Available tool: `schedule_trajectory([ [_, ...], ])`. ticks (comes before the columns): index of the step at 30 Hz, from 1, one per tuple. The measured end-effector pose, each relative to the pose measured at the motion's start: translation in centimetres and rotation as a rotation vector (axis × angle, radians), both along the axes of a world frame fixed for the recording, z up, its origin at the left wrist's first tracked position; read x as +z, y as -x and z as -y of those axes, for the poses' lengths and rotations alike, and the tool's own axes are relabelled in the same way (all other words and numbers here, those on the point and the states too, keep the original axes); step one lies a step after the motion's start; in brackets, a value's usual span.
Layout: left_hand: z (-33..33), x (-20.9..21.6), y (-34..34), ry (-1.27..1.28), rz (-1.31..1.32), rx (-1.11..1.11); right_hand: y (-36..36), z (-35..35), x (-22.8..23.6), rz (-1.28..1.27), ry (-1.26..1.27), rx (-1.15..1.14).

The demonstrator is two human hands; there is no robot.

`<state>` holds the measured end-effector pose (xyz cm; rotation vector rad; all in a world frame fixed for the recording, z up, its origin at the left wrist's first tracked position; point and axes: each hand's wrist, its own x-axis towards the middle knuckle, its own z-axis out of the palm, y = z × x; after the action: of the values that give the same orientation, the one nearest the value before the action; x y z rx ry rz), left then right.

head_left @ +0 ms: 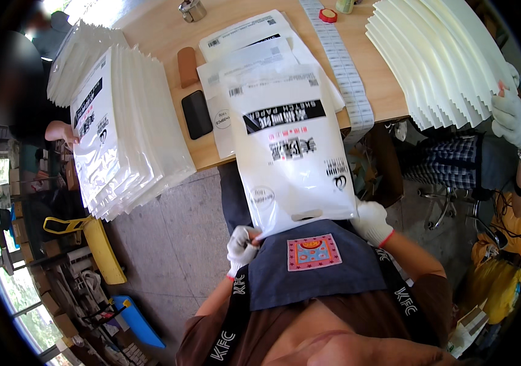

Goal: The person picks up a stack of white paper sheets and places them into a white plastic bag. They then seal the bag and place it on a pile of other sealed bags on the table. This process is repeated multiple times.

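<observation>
A clear plastic bag (291,177) with black, red and white print holds a pack of white paper. It slopes from the table edge down toward my lap, its slotted handle end nearest me. My left hand (243,247), in a white knit glove, pinches the bag's near left corner. At the near right corner my right hand (371,222), gloved alike, is closed on the bag's edge, its fingertips partly hidden. Beneath the bag's far end, more printed packs (248,36) lie overlapping on the table.
A stack of bagged packs (132,128) stands at left, another person's bare hand (60,132) on it. At right, a gloved hand (512,119) touches fanned white paper (437,61). A phone (197,114), brown case (187,67), metal cup (192,10) and label strip (342,67) lie between.
</observation>
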<state>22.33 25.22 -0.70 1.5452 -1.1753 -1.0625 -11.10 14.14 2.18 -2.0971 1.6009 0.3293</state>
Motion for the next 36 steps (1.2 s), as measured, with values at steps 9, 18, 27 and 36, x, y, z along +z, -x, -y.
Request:
schedule_trajectory([
  [9,6.0,-0.5,0.2,0.147,0.240,-0.110,-1.2,2.5,-3.0,0.176,0.197,-0.093],
  [18,6.1,-3.0,-0.9,-0.001,0.452,-0.074,2.8,5.5,-3.8,0.390,0.219,-0.346],
  [27,21.6,1.6,11.7,0.367,0.816,-0.550,8.4,16.4,-16.1,0.490,0.007,-0.670],
  [36,23.8,-2.6,17.5,-0.327,-0.296,-0.543,8.7,10.1,-4.2,1.009,0.339,-0.449],
])
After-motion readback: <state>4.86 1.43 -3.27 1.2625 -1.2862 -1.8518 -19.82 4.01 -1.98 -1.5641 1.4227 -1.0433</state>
